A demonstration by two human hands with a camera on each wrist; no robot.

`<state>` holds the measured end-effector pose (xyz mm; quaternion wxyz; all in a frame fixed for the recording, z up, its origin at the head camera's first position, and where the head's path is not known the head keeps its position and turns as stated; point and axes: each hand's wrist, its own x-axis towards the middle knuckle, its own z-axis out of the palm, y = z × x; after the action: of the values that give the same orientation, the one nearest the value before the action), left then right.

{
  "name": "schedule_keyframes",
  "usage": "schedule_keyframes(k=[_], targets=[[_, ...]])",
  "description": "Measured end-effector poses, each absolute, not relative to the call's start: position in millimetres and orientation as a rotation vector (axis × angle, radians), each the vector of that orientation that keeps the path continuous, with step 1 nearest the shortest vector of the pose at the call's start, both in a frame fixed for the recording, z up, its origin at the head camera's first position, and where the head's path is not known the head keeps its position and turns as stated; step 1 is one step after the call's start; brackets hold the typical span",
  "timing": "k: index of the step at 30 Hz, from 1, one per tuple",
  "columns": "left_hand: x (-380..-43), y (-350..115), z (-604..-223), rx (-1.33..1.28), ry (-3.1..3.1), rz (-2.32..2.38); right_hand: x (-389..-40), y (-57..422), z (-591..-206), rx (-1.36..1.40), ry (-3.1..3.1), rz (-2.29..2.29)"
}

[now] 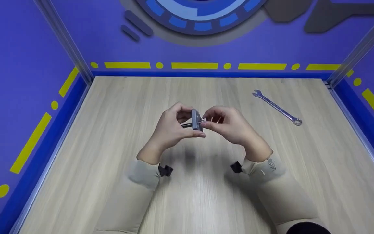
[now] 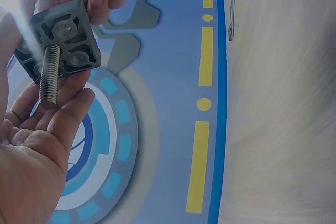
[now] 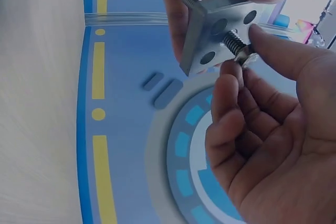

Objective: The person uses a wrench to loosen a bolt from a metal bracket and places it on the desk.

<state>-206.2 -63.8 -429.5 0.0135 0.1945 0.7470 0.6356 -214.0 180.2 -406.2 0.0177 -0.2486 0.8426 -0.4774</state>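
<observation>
Over the table, my left hand [image 1: 170,125] grips a grey square plate [image 1: 194,119] by its edges, thumb along the near side. A threaded bolt [image 2: 50,77] passes through the plate's middle and sticks out on both sides. The plate's ribbed back faces the left palm; its smooth face, with round holes near the corners, turns toward my right hand [image 1: 230,125]. The thumb and forefinger of that hand pinch a shiny metal piece [image 3: 245,56] at the bolt's end. I cannot tell whether it is a bolt head or a nut, as fingertips partly cover it.
A combination wrench [image 1: 278,108] lies slantwise on the wooden table [image 1: 125,107], to the right beyond the right hand. Blue printed panels [image 1: 86,42] with metal corner posts [image 1: 64,39] enclose the table at the back and both sides.
</observation>
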Motion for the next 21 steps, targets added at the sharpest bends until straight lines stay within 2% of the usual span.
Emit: schedule_keyframes(k=[6,11,21], targets=[[-205.9,-64.4,-432.1,0.585,2.301,2.012,-213.7,180.2,-410.5,-1.039,2.630,-1.545],[-204.8,-63.6,-432.8,0.582,2.299,2.009,-212.8,183.5,-410.6,-1.082,2.630,-1.523],[-204.5,-60.8,-428.5,0.596,2.359,1.938,-217.3,176.3,-413.0,-0.565,2.620,-1.527]])
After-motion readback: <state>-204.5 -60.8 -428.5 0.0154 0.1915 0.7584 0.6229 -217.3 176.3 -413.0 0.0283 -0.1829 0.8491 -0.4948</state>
